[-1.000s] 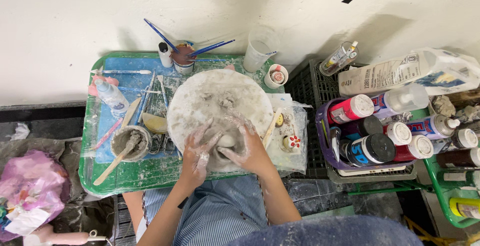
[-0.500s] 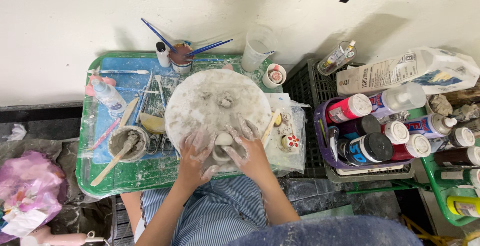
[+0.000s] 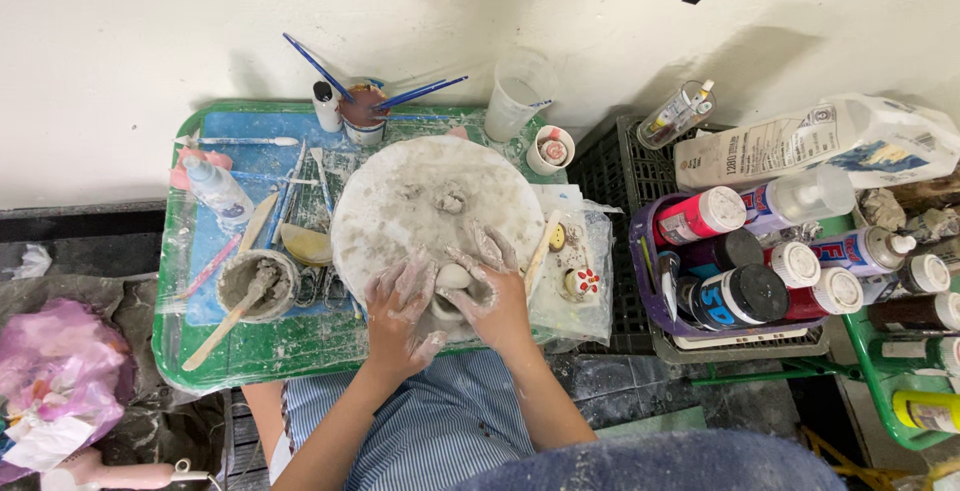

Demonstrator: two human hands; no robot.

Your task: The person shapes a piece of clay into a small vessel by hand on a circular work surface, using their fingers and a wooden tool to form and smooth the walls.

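A round clay-smeared board (image 3: pixel 430 211) lies on a green tray (image 3: pixel 200 366). At the board's near edge sits a small pale lump of clay (image 3: pixel 453 276). My left hand (image 3: pixel 398 313) and my right hand (image 3: pixel 490 291) cup it from both sides, both coated in grey clay. The lower part of the lump is hidden between my palms. A smaller scrap of clay (image 3: pixel 450 199) rests near the board's middle.
On the tray's left are a bowl of grey slip with a wooden stick (image 3: pixel 255 284), a squeeze bottle (image 3: pixel 215 186), modelling tools and a cup of brushes (image 3: pixel 362 111). A clear cup (image 3: pixel 520 96) stands behind. Paint bottles in a purple basket (image 3: pixel 760 271) crowd the right.
Both hands have shifted slightly around the clay lump, working it at the board's near edge. The camera view has drifted a little; nothing else moved.
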